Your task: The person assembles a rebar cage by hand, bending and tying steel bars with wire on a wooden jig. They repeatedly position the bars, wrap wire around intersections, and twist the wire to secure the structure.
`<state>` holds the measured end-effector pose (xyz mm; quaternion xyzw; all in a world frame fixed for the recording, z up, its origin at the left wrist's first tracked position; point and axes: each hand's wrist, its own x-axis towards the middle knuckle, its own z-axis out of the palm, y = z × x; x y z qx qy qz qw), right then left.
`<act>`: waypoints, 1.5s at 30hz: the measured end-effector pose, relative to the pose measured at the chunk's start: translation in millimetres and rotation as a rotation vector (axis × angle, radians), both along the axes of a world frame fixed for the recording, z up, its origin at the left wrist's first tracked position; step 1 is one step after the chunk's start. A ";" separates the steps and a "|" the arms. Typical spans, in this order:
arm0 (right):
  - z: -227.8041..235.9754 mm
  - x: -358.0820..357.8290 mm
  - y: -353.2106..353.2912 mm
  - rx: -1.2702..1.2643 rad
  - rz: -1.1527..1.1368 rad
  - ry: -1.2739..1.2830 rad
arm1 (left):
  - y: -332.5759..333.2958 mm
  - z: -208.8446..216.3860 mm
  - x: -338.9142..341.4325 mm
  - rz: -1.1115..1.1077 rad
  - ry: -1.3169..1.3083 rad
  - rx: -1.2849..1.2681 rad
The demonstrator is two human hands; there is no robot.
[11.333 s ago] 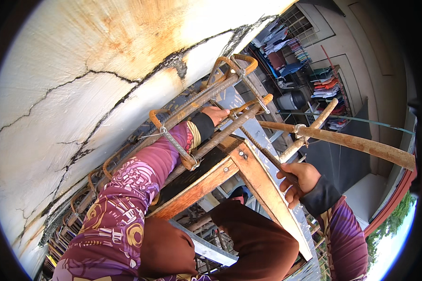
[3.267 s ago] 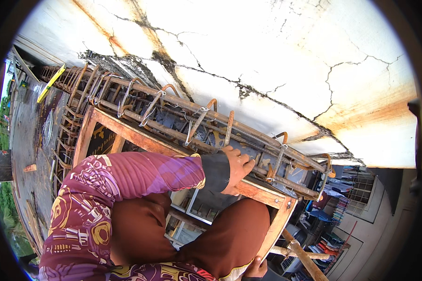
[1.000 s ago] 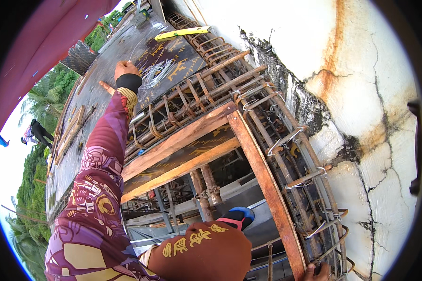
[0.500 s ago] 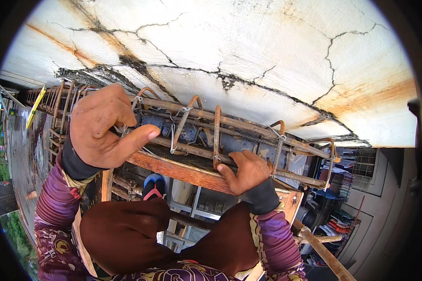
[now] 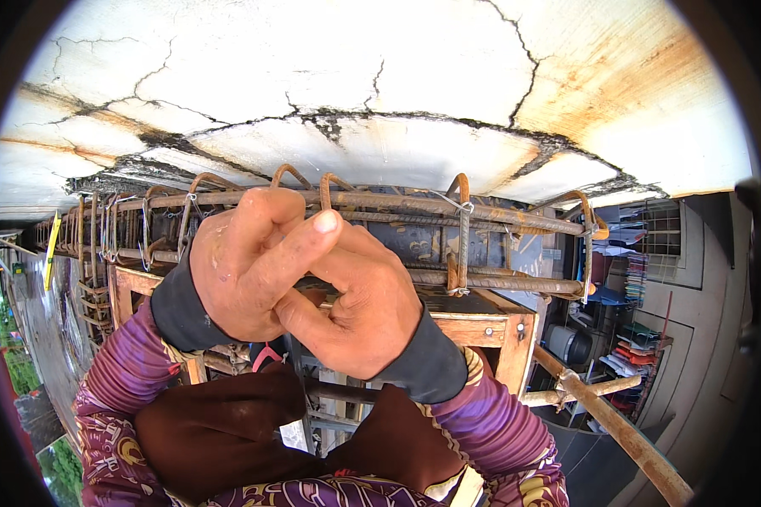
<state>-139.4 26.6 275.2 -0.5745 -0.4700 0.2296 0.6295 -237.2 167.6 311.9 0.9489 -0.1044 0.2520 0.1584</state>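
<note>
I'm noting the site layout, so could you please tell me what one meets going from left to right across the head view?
Yellow bar, left hand, right hand, wire-tied rusty stirrup, stacked clothes.

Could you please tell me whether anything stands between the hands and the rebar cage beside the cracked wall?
Nothing visible does: the left hand and right hand are together in front of the rebar cage. They cover part of it, so I cannot check there. The wooden frame shows lower in view.
</note>
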 end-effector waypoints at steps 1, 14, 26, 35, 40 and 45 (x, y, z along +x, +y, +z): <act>-1.6 -1.0 2.7 0.023 -0.004 -0.024 | -2.5 -2.9 -1.3 0.000 0.007 -0.001; -21.5 14.3 -18.3 -0.080 -0.226 0.257 | -7.0 -25.7 -12.4 0.396 0.330 -0.122; -23.5 20.2 -19.1 0.072 -0.272 0.573 | -43.7 -31.3 -0.4 0.268 0.491 -0.578; -26.6 25.3 -20.1 0.176 -0.271 0.686 | -55.9 -32.0 6.3 0.299 0.501 -0.665; -24.9 37.6 -19.5 0.116 -0.396 0.770 | -43.3 -44.0 -3.1 0.102 0.537 -0.917; -36.4 54.7 -30.7 0.157 -0.406 0.917 | -39.7 -49.6 -14.9 -0.043 0.687 -1.500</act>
